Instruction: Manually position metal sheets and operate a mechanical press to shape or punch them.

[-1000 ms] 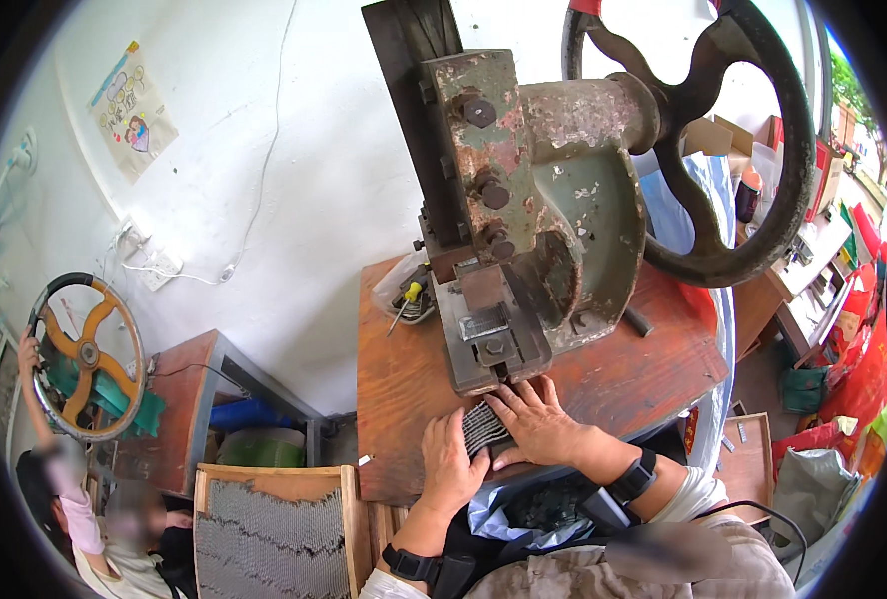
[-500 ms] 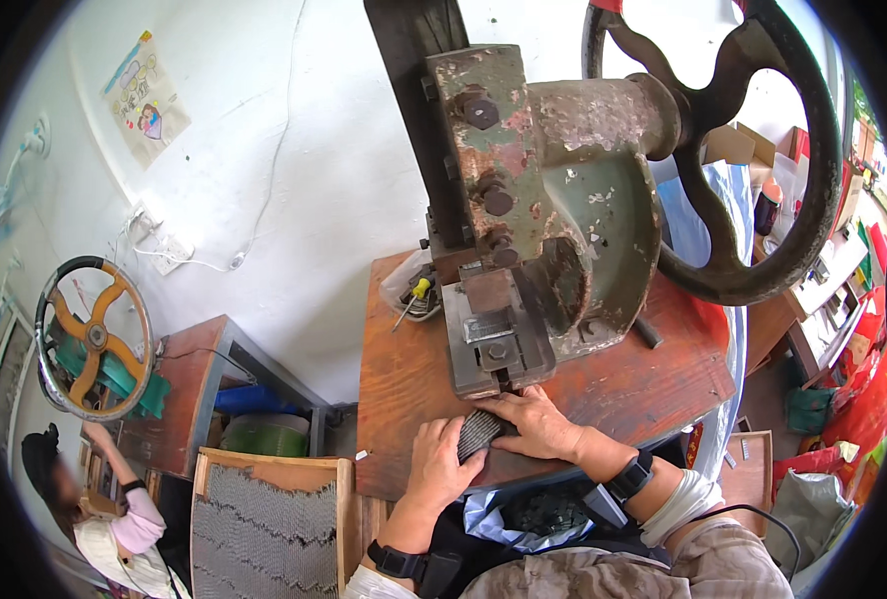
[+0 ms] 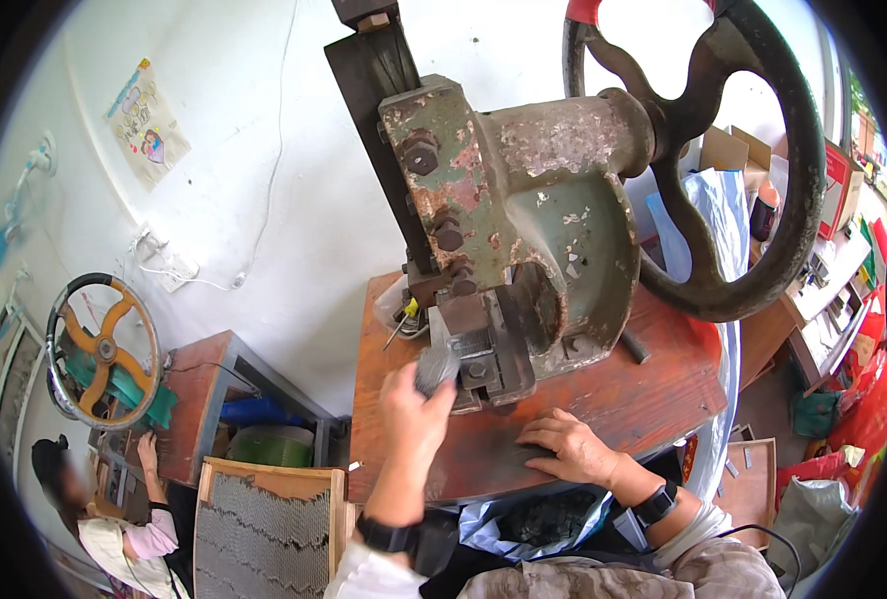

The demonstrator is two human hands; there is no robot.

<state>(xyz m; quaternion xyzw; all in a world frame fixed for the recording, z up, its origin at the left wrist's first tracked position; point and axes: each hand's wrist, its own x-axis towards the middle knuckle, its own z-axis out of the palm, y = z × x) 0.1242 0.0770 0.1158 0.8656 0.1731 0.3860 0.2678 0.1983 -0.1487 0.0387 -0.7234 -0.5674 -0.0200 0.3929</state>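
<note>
My left hand grips a bundle of thin grey metal strips, slightly blurred, held at the left side of the press's metal bed. Whether the bundle touches the bed I cannot tell. Above the bed rises the hand press, its green paint chipped, with a dark upright ram and a large handwheel. My right hand rests on the wooden table in front of the press, fingers apart and holding nothing.
A wooden tray of packed grey strips stands at lower left. Behind the bed sits a tub holding a yellow-handled screwdriver. A bag of dark pieces hangs below the table edge. At far left a person works by another wheel.
The bundle, held by both hands at the table's front, has gone forward to the bed in my left hand. My right hand has released it and moved toward me.
</note>
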